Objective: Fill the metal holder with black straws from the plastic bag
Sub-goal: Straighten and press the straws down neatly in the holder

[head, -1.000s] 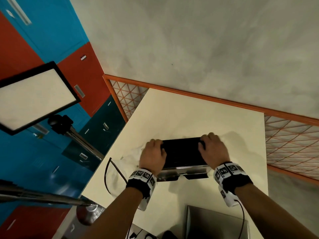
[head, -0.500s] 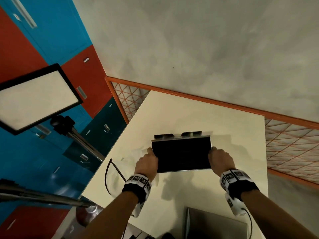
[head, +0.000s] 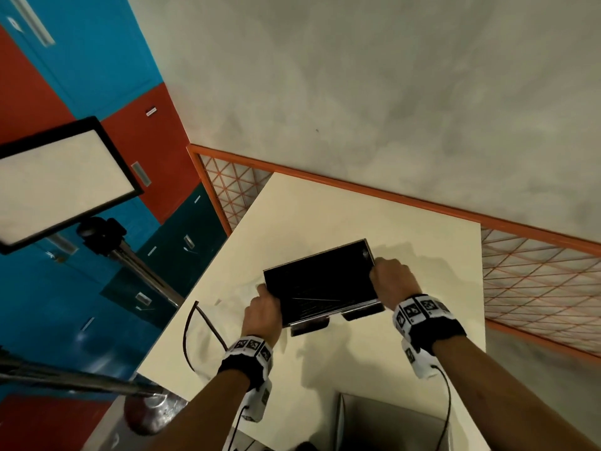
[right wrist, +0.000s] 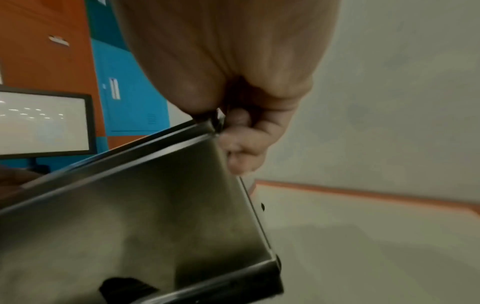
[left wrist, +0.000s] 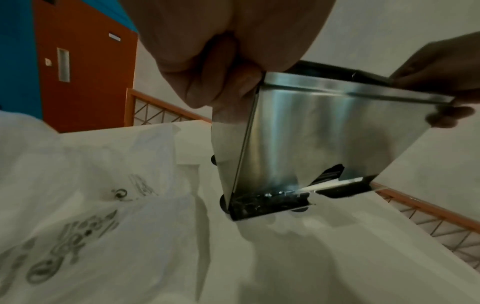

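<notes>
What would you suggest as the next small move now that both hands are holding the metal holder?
Probably set the metal holder down level on the table. The left hand and right hand hold it tilted, it looks packed with black straws, and the plastic bag lies slack.

The cream desk [head: 374, 222] carries a crumpled clear plastic bag [left wrist: 85, 195] with grey print just left of the left hand [head: 261, 315], a thin black cable [head: 192, 333] looping farther left, and a grey box [head: 390, 424] nearer than both hands.
</notes>
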A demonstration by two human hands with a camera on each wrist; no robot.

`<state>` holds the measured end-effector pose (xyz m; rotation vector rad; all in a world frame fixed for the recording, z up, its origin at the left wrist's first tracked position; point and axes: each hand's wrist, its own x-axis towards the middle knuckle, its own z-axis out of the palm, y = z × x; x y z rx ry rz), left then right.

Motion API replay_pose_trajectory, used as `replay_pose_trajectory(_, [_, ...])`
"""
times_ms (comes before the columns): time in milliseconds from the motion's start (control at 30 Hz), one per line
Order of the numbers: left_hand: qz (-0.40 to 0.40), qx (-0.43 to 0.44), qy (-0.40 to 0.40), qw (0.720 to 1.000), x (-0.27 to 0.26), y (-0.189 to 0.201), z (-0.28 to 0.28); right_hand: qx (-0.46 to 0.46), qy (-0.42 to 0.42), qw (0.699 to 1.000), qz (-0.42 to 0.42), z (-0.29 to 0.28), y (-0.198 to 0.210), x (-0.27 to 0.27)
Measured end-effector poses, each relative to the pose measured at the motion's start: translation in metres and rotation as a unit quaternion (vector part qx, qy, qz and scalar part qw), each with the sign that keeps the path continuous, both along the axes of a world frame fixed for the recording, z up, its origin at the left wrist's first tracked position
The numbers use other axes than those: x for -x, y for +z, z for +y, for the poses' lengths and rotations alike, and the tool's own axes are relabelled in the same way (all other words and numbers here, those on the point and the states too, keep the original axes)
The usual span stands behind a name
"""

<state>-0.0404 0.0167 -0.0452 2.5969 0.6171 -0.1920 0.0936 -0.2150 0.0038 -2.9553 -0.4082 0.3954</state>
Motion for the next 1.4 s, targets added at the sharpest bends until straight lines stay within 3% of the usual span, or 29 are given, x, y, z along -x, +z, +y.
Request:
replay_pose_trajectory(100, [-0.007,0.011,0.021,1.0,-0.005,-0.006,0.003,-0.041,-0.033,0.998,0.032,-0.006,-0.021,0.0])
replay_pose_trajectory(267, [0.021,-0.03,-0.015,0.999,-0.002,-0.021,-0.003,-0.053,-0.059,0.994,0.08,-0.015,-0.044,0.009])
replay_pose_trajectory(333, [0.017,-0.033,-0.017,0.999,-0.004,-0.025,-0.005,-0.036,-0.068,0.994,0.074,-0.019,-0.041,0.014])
replay_pose_trajectory(400, [0.025,-0.035,-0.025,0.999,-0.006,-0.025,-0.007,0.001,-0.071,0.997,0.017,-0.019,-0.031,0.022])
replay_pose_trajectory(500, [0.026,-0.032,-0.026,0.999,-0.008,-0.025,-0.008,-0.003,0.002,0.999,-0.042,0.0,-0.018,0.04])
replay_pose_trajectory(600, [0.025,-0.04,-0.027,0.999,-0.008,-0.025,-0.008,-0.015,0.154,0.987,0.032,0.028,-0.03,0.056])
replay_pose_trajectory(667, [0.025,-0.038,-0.028,0.999,-0.008,-0.024,-0.008,0.003,0.193,0.98,0.047,0.038,-0.037,0.055])
replay_pose_trajectory(867, [0.015,-0.027,-0.018,0.999,-0.01,-0.031,-0.006,0.028,0.248,0.968,0.02,0.055,-0.039,0.046])
replay_pose_trajectory(1000, [0.014,-0.027,-0.014,0.999,-0.01,-0.033,-0.006,0.028,0.197,0.98,-0.008,0.051,-0.036,0.042])
replay_pose_trajectory(1133, [0.008,-0.019,-0.013,1.0,-0.012,-0.039,-0.003,-0.005,0.22,0.975,-0.005,0.05,-0.047,0.046])
replay_pose_trajectory(1200, [0.001,-0.024,-0.019,1.0,-0.015,-0.048,0.0,-0.03,0.179,0.983,-0.026,0.05,-0.053,0.048])
replay_pose_trajectory(1267, [0.007,-0.043,-0.038,0.998,-0.017,-0.055,0.003,-0.057,0.063,0.995,-0.055,0.049,-0.057,0.047])
replay_pose_trajectory(1400, [0.004,-0.048,-0.036,0.998,-0.015,-0.061,0.002,-0.14,-0.153,0.976,0.07,0.045,-0.062,0.032])
